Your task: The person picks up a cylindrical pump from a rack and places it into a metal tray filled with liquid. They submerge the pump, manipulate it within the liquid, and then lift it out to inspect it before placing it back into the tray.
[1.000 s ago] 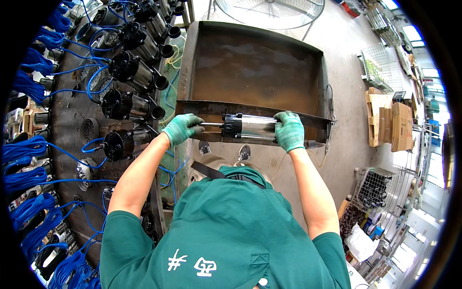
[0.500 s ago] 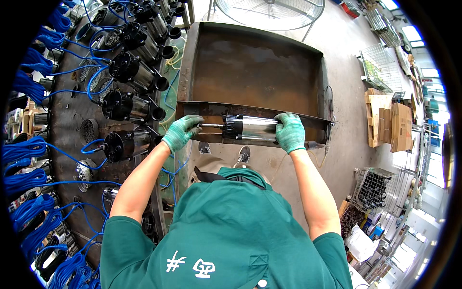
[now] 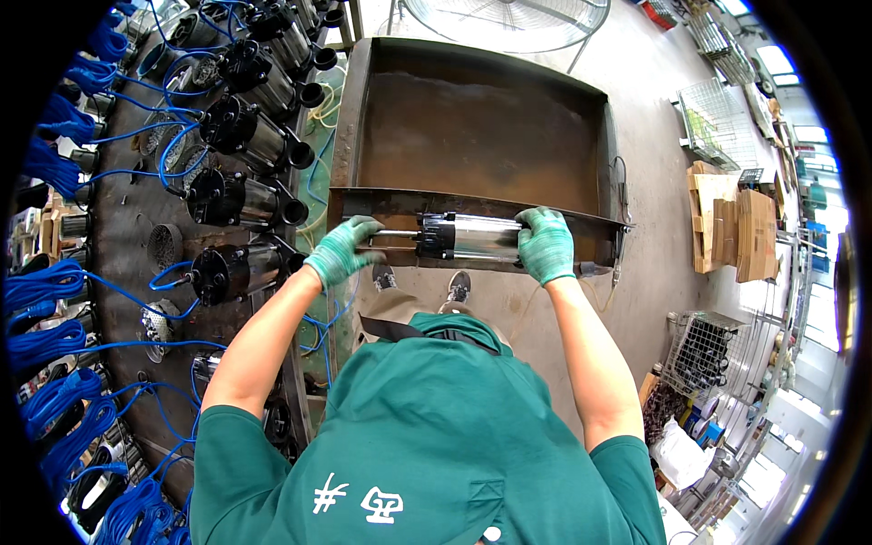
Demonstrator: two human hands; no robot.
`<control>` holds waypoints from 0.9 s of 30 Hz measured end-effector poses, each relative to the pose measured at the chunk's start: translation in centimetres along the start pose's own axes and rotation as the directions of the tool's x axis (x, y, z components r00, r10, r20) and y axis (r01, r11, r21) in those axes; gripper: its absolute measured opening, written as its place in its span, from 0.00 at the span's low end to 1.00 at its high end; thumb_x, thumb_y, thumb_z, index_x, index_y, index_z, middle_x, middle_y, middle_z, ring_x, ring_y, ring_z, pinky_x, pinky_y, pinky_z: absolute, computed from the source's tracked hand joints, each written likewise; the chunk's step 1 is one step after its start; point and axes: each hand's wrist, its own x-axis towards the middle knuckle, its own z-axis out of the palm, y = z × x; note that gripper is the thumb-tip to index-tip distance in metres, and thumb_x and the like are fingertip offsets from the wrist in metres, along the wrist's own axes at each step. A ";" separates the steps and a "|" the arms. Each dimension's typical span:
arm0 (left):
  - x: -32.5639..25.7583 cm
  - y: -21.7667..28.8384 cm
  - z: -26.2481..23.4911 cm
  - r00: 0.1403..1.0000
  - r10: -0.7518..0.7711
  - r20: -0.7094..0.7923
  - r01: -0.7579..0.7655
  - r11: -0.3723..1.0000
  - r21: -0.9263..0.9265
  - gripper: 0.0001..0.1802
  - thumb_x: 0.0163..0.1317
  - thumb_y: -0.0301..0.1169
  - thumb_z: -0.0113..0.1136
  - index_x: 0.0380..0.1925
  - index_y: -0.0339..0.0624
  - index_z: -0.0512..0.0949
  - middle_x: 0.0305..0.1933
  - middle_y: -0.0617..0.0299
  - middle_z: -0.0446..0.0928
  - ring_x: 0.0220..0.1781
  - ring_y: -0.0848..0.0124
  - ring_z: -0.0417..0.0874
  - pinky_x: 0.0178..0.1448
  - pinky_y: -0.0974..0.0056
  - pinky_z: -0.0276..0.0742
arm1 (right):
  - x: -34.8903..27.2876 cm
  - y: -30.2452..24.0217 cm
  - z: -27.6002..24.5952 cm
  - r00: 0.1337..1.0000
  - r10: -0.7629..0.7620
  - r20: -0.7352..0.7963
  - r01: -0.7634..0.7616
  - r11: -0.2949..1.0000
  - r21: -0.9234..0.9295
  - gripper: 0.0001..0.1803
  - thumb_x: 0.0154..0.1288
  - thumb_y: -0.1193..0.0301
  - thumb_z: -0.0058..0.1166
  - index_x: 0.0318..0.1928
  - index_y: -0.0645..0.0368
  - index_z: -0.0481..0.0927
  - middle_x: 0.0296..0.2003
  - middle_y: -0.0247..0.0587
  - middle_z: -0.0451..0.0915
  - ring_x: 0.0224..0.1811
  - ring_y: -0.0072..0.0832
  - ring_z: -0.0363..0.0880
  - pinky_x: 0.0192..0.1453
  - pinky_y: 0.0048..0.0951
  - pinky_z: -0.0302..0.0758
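Observation:
A shiny steel pump motor (image 3: 481,238) with a black finned end lies sideways over the near ledge of a rusty metal tank (image 3: 472,118). Its bare shaft (image 3: 396,233) points left. At the tip of that shaft is my left hand (image 3: 341,249), in a green knit glove, its fingers parted above and below the shaft. My right hand (image 3: 547,247), gloved the same, is closed round the motor's right end and hides that end.
On the left, a dark workbench (image 3: 127,218) carries several upright steel-and-black pumps (image 3: 238,272) with blue cables (image 3: 54,286). A large fan (image 3: 509,18) stands beyond the tank. Cardboard (image 3: 756,236) and a wire basket (image 3: 704,359) are at the right.
My left hand's fingers have spread apart at the shaft end, and more of the shaft shows. The motor and my right hand have shifted slightly left and away.

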 end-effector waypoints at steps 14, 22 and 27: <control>0.1 1.1 0.6 0.966 0.134 -0.220 -0.147 0.988 -0.042 0.25 0.74 0.43 0.64 0.63 0.40 0.78 0.45 0.61 0.82 0.45 0.64 0.85 0.50 0.60 0.84 | 0.0 0.0 0.0 1.000 -0.019 -0.012 0.019 1.000 -0.018 0.11 0.57 0.74 0.59 0.40 0.54 0.88 0.43 0.46 0.85 0.52 0.48 0.81 0.61 0.45 0.78; 2.5 4.3 -0.4 0.776 -0.601 0.193 0.604 0.618 -0.503 0.16 0.81 0.42 0.52 0.53 0.40 0.78 0.30 0.61 0.78 0.19 0.77 0.73 0.24 0.68 0.71 | 0.0 -0.2 -0.2 1.000 0.000 -0.001 0.000 1.000 -0.009 0.11 0.58 0.74 0.59 0.41 0.54 0.88 0.44 0.47 0.85 0.53 0.48 0.81 0.61 0.45 0.78; -0.7 2.2 -0.2 0.809 -0.562 0.170 0.386 0.291 -0.875 0.15 0.80 0.37 0.53 0.59 0.44 0.68 0.34 0.64 0.75 0.27 0.79 0.75 0.34 0.66 0.79 | 0.0 0.0 -0.1 1.000 0.004 0.007 -0.004 1.000 -0.008 0.11 0.58 0.74 0.59 0.41 0.54 0.88 0.44 0.48 0.85 0.53 0.49 0.80 0.61 0.46 0.78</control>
